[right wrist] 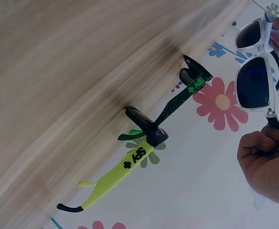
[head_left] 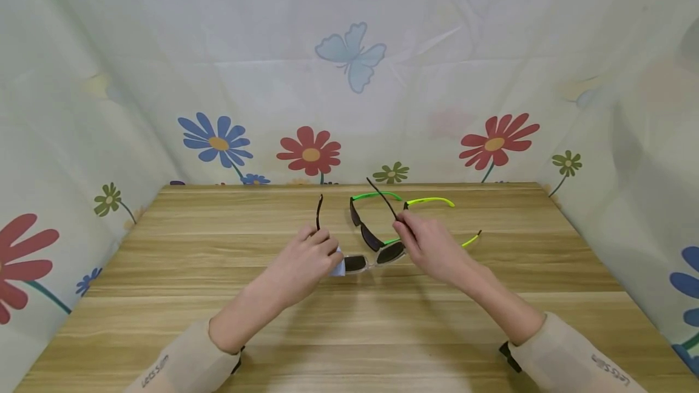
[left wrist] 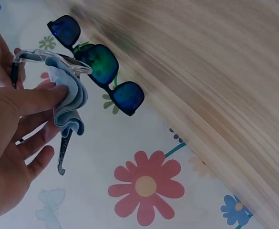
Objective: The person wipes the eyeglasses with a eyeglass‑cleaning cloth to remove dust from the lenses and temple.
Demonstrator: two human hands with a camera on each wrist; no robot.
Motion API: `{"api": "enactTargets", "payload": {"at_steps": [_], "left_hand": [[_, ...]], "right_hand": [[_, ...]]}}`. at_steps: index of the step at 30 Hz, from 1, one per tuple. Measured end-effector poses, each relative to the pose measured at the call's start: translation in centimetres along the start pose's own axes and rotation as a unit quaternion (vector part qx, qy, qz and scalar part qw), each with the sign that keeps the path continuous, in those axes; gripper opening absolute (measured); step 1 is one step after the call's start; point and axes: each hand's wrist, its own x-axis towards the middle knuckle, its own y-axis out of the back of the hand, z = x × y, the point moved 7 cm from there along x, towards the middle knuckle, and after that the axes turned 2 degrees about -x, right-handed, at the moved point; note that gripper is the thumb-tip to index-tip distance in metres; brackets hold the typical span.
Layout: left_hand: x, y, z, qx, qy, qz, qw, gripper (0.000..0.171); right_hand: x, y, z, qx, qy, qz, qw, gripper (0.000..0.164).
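Note:
A pair of sunglasses with a clear frame [right wrist: 253,82] and dark temples is held up above the table between both hands. My left hand [head_left: 306,262] pinches a folded light blue cloth [left wrist: 70,93] over one end of the frame, covering part of the lens there. That side's black temple [left wrist: 63,150] sticks out past the fingers. On the other side, my right hand [head_left: 431,247] grips the other dark temple [right wrist: 273,121] near its hinge with curled fingers. The other lens [head_left: 390,253] shows uncovered.
Behind the held pair, black sunglasses with green temples [head_left: 372,239] stand on the wooden table [head_left: 218,284]. Beside them, partly behind my right hand, are sunglasses with yellow temples [right wrist: 111,175]. A flower-printed cloth backdrop [head_left: 262,77] encloses the table's back and sides.

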Motion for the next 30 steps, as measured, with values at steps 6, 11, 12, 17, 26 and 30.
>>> {"api": "enactTargets", "payload": {"at_steps": [6, 11, 12, 17, 26, 30], "left_hand": [[0.1, -0.5, 0.4, 0.009, -0.017, -0.012, 0.9997, 0.022], [0.1, -0.4, 0.7, 0.008, -0.029, -0.011, 0.9995, 0.023], [0.2, -0.4, 0.8, 0.006, -0.032, -0.011, 0.9994, 0.024], [0.4, -0.4, 1.4, 0.006, -0.052, -0.022, 0.9984, 0.027], [0.2, -0.5, 2.3, 0.048, -0.1, -0.022, 0.9935, 0.015], [0.0, -0.6, 2.8, 0.057, -0.127, -0.017, 0.9902, 0.014]], "right_hand": [[0.1, 0.1, 0.1, -0.028, -0.004, -0.008, 1.0, 0.015], [0.2, 0.2, 0.3, -0.036, -0.012, -0.027, 0.999, 0.019], [0.2, 0.2, 0.3, -0.036, -0.012, -0.03, 0.999, 0.02], [0.4, 0.3, 0.7, -0.034, -0.012, -0.039, 0.999, 0.023], [0.5, 0.1, 1.6, -0.014, -0.021, -0.038, 0.999, 0.025], [0.4, 0.1, 2.2, 0.004, -0.04, -0.036, 0.999, 0.025]]}}
